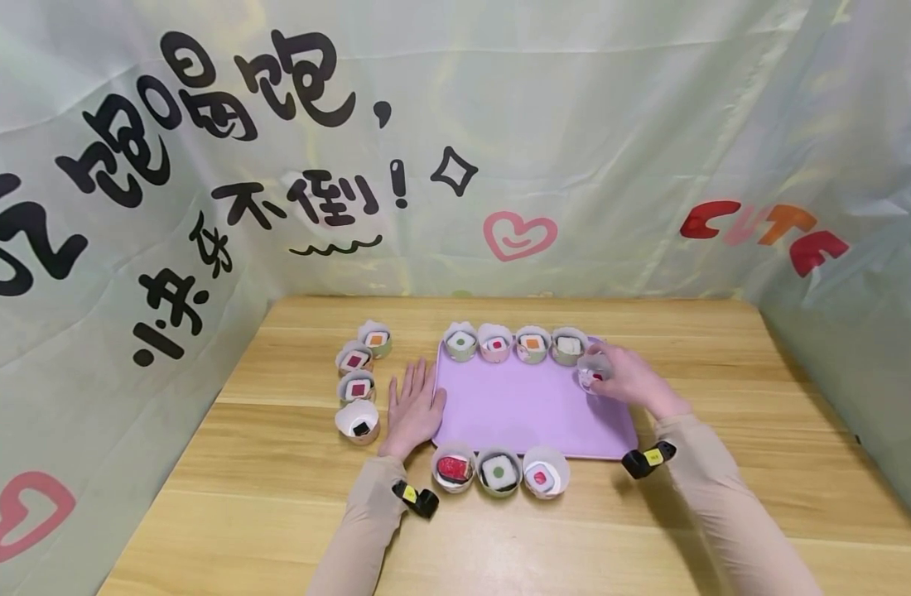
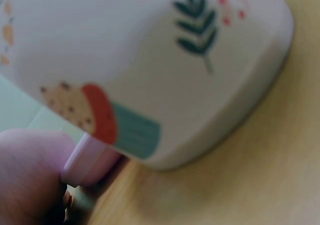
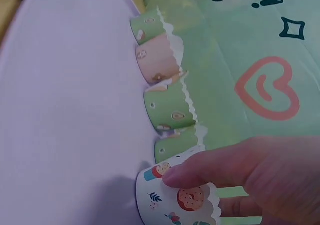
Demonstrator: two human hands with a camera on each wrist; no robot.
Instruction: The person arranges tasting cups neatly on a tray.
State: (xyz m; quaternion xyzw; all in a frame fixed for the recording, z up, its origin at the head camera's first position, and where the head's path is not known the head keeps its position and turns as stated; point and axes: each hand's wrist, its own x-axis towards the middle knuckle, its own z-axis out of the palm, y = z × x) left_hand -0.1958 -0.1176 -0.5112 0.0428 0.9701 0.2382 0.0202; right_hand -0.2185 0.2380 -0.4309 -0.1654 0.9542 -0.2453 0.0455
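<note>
At the far right corner of the lilac tray [image 1: 530, 414], my right hand [image 1: 634, 381] pinches a white paper cup [image 3: 172, 195] printed with cupcakes and doughnuts. Thumb and fingers close on its wall, and a small piece with a red centre shows inside. Beside it, along the tray's back edge, stand a green cup [image 1: 568, 348], another green cup [image 1: 532, 346], a pink cup [image 1: 495, 344] and a further green cup [image 1: 460, 343]. Fingers spread, my left hand [image 1: 414, 410] rests flat on the table against the tray's left edge.
Left of my left hand, several sushi-filled cups [image 1: 357, 424] stand in a column on the wooden table [image 1: 277, 488]. Three more, including a cup with a red-topped piece [image 1: 454, 469], line the tray's near edge. A printed cloth [image 1: 612, 149] hangs behind.
</note>
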